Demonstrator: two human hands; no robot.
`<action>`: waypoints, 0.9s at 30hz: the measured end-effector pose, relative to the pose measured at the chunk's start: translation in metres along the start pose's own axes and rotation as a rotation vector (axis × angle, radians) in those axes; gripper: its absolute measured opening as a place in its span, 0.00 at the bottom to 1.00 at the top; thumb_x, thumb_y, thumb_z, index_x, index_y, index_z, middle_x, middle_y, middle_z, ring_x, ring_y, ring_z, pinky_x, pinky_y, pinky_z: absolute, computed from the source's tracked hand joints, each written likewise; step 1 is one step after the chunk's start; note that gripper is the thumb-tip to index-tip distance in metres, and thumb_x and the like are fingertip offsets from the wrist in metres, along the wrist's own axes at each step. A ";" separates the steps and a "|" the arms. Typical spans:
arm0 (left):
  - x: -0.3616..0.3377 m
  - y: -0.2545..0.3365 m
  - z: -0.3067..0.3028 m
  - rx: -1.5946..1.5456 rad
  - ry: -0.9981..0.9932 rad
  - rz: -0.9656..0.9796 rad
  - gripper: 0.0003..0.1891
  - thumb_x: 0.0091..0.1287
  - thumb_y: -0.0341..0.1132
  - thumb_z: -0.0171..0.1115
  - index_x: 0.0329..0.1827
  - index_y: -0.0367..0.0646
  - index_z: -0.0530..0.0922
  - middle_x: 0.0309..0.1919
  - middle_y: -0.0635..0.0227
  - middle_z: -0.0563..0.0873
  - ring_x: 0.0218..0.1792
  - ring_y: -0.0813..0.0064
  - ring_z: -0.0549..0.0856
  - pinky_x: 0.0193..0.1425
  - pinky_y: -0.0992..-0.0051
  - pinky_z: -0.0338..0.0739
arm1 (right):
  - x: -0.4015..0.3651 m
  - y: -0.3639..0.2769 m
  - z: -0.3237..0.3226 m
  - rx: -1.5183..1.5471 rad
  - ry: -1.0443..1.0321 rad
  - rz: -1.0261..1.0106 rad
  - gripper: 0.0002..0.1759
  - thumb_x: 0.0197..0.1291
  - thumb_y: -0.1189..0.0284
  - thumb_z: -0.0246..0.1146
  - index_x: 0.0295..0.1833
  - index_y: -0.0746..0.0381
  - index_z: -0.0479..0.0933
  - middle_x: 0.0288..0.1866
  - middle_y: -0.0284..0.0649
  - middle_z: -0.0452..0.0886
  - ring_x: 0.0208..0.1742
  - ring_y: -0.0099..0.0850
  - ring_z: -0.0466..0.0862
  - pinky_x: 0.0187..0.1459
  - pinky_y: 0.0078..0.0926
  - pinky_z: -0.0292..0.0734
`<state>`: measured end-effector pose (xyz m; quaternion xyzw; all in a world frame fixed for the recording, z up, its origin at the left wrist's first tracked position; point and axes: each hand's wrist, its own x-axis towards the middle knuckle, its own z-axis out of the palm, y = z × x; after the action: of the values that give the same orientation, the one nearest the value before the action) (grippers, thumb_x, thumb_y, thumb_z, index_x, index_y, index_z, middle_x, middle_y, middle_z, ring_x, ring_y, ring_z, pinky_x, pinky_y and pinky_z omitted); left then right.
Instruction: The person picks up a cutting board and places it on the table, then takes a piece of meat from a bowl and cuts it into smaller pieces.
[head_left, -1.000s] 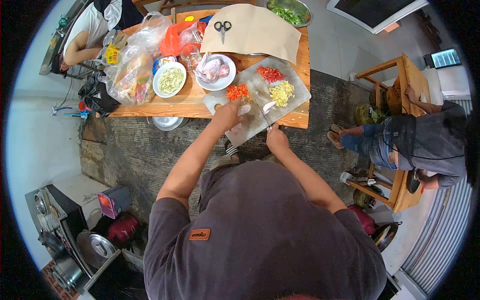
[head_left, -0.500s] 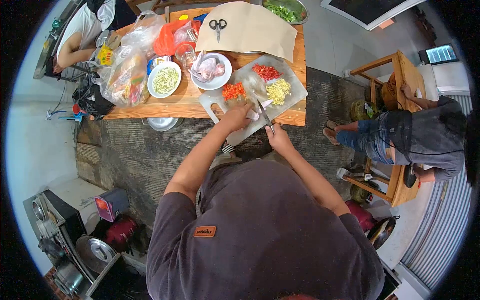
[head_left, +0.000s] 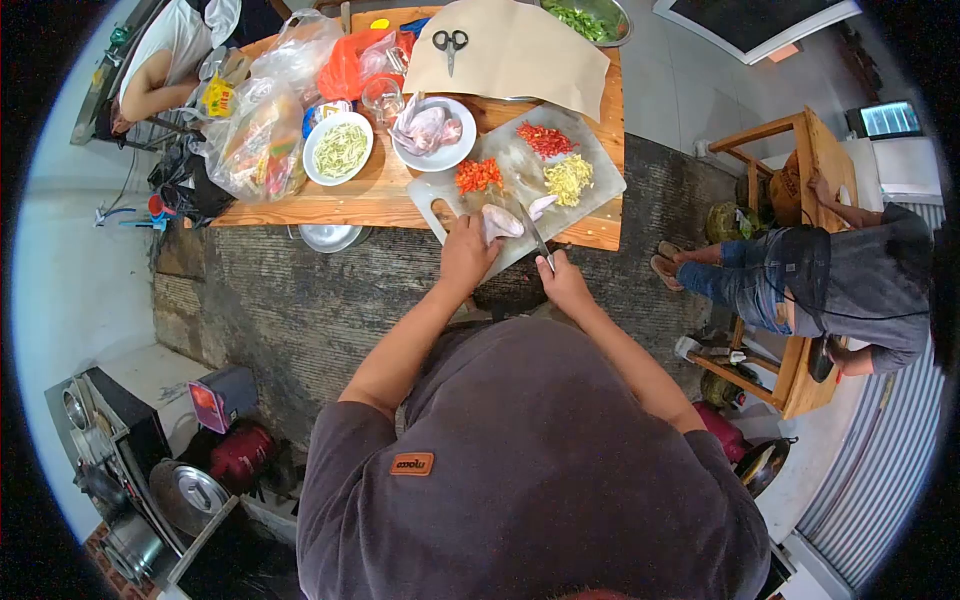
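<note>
My left hand [head_left: 467,255] grips the near-left end of a raw chicken piece [head_left: 502,221] on the pale cutting board [head_left: 512,262]. In my right hand [head_left: 566,284] is the handle of a knife [head_left: 536,238], its blade pointing away from me, just right of the chicken piece. A smaller pale piece [head_left: 542,206] lies on the blade's other side. Farther up the board sit chopped orange-red pepper [head_left: 478,176], sliced red chili [head_left: 544,140] and chopped yellowish pieces [head_left: 569,179]. Behind the board's left side, a white bowl [head_left: 466,152] contains more raw chicken [head_left: 428,131].
Left on the wooden table [head_left: 390,208] are a plate of pale green shreds [head_left: 341,150], a glass [head_left: 382,100] and plastic bags [head_left: 256,150]. Scissors [head_left: 450,52] lie on brown paper [head_left: 530,60]. One person [head_left: 165,60] sits far left; another [head_left: 850,270] stands at right.
My left hand has drawn back toward me and left, exposing more of the chicken piece. The knife stays beside it, and the smaller piece now lies apart on the right.
</note>
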<state>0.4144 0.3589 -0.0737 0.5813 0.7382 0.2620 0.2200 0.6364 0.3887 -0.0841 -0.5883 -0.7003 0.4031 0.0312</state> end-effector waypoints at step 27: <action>0.005 0.002 0.019 -0.192 0.077 -0.152 0.26 0.63 0.39 0.67 0.63 0.37 0.76 0.50 0.46 0.81 0.48 0.46 0.84 0.53 0.57 0.80 | -0.005 -0.049 0.020 -0.121 -0.052 -0.093 0.16 0.78 0.62 0.44 0.53 0.66 0.62 0.37 0.68 0.82 0.42 0.67 0.83 0.47 0.63 0.75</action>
<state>0.4269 0.3672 -0.0872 0.4893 0.7596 0.3363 0.2655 0.5888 0.3742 -0.0661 -0.5450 -0.7507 0.3734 -0.0038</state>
